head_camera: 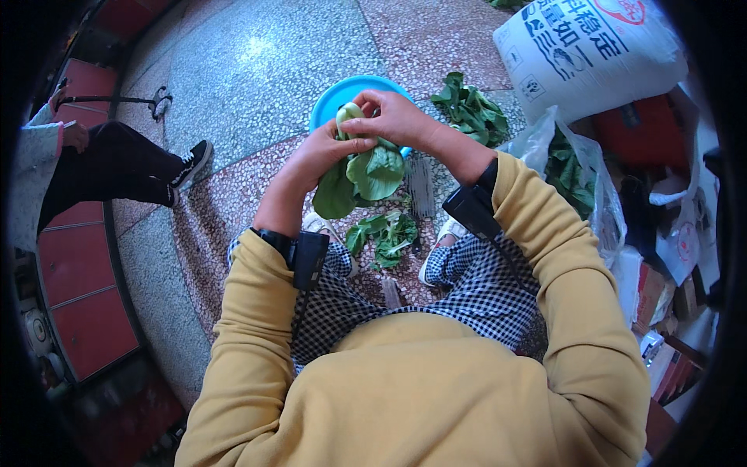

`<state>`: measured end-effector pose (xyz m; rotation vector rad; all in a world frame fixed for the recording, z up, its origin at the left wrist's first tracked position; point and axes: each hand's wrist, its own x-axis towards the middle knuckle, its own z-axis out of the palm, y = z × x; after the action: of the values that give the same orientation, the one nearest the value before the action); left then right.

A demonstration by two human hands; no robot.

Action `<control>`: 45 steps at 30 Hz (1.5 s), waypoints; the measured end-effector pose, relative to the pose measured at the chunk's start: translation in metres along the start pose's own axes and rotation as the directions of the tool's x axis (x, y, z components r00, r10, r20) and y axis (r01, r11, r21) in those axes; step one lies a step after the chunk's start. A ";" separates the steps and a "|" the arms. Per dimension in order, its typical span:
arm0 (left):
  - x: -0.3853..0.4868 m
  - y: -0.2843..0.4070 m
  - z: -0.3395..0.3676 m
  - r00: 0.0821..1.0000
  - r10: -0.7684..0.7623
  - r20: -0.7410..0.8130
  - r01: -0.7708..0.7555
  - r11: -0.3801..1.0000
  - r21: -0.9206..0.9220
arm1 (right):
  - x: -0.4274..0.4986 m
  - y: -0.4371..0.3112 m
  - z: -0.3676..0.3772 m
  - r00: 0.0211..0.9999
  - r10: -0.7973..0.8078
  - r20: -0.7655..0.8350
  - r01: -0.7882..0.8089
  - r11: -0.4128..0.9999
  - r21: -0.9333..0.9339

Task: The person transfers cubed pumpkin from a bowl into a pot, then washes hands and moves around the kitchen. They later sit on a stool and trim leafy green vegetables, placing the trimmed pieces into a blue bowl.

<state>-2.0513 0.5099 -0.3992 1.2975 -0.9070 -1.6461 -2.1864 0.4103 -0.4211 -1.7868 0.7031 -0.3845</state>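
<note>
Both my hands are together on one head of leafy green vegetable, likely bok choy (376, 169), its pale stem end up and its leaves hanging down toward me. My left hand (318, 153) grips it from the left, thumb across the stalks. My right hand (392, 118) holds the stem end from the right with thumb and fingers. Beneath and beyond the hands a blue plastic basin (332, 93) stands on the floor; its contents are mostly hidden. Loose leaves (390, 238) lie on the floor between my feet, and a pile of greens (470, 111) lies right of the basin.
An open plastic bag of greens (569, 169) stands at my right, near a large white printed sack (589, 55) and boxes. At the left a person (105, 157) sits, one shoe forward, near a black stick (111, 100) and red cabinets (84, 286). The floor is speckled terrazzo.
</note>
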 end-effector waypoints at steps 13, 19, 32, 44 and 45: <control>-0.023 0.008 -0.009 0.948 -0.060 0.312 0.047 0.998 0.048 | -0.083 0.039 -0.039 0.897 0.418 0.147 -0.419 0.908 -0.023; -0.015 0.000 -0.005 0.953 0.016 0.302 -0.054 0.991 0.119 | -0.080 0.043 -0.002 0.993 0.109 0.036 -0.114 0.974 0.198; -0.010 -0.011 -0.007 0.978 -0.196 0.077 0.152 0.910 0.385 | -0.078 0.044 -0.033 0.960 0.209 -0.189 -0.280 0.778 -0.562; 0.001 -0.017 0.007 0.988 -0.122 0.094 0.089 0.949 0.303 | -0.076 0.033 -0.009 0.986 0.037 0.163 -0.054 0.994 0.099; -0.002 -0.015 0.004 0.982 -0.123 0.144 0.064 0.932 0.356 | -0.075 0.037 -0.017 0.988 0.095 0.122 -0.087 0.994 -0.070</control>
<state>-2.0577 0.5181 -0.4115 1.4756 -1.3032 -1.7390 -2.2641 0.4382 -0.4441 -1.8154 0.7128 -0.1885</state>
